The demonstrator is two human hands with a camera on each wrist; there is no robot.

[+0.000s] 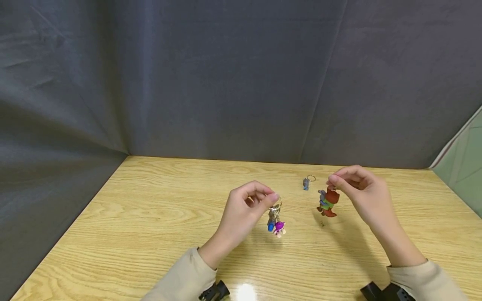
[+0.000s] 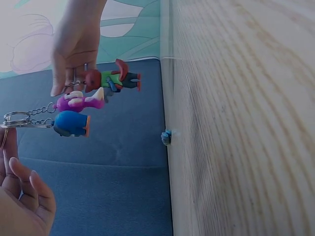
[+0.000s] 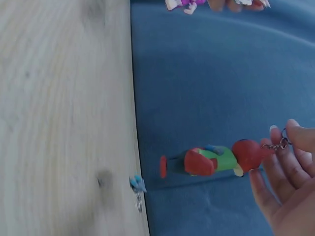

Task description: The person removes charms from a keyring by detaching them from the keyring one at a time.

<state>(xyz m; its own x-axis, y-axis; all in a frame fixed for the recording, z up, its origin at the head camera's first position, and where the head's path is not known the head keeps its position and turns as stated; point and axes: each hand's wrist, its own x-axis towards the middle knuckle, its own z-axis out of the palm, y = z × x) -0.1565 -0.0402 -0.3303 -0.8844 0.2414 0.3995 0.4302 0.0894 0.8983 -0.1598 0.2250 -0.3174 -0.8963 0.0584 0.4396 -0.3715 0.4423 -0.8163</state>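
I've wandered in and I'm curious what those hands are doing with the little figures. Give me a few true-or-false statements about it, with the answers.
1. The left hand holds up a purple figure and a blue figure. True.
2. The right hand is empty. False: it holds up a red-and-green figure.
3. The red-and-green figure is lying flat on the table. False: it hangs above the table.
4. A small blue-grey keychain lies on the table, touched by neither hand. True.
5. Both sleeves are bright red. False: they are beige.
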